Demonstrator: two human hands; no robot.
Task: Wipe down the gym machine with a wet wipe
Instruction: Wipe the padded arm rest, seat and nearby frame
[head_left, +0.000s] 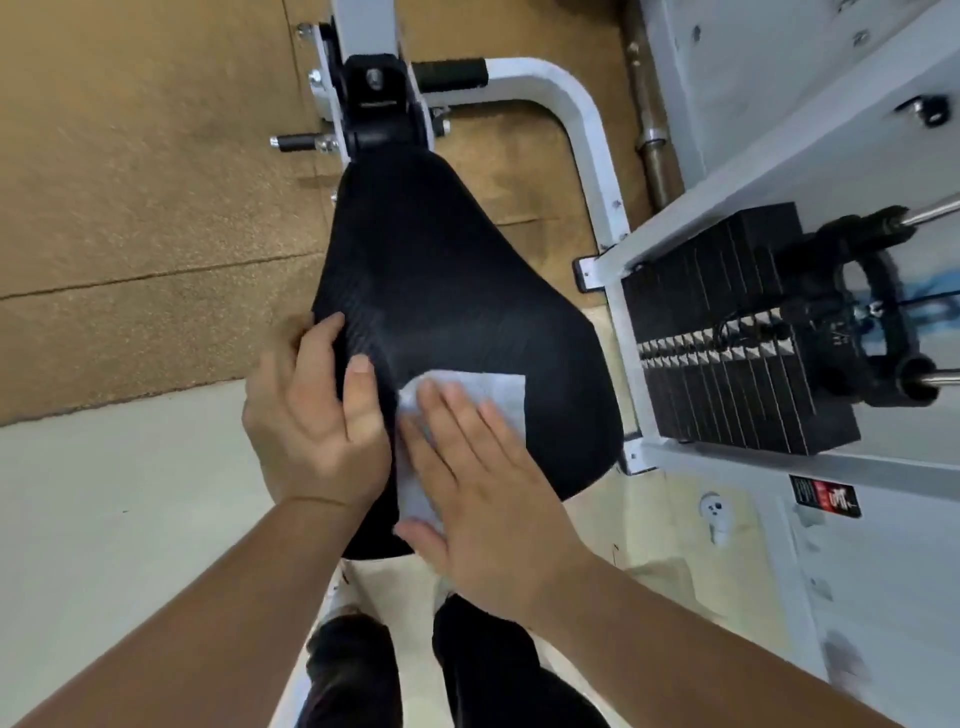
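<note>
Two hands, lower centre: left hand (311, 431) grips seat pad (457, 270) edge; right hand (483, 483) flat, fingers straight, pressing wet wipe (498, 389) on pad. Risk: wipe bunches under palm, ribbing left unwiped

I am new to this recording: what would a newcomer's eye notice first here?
The large black seat fills the middle of the view. On its near part the right hand presses a white wipe flat, while the left hand grips the seat's left edge. A black weight stack stands at the right.
</note>
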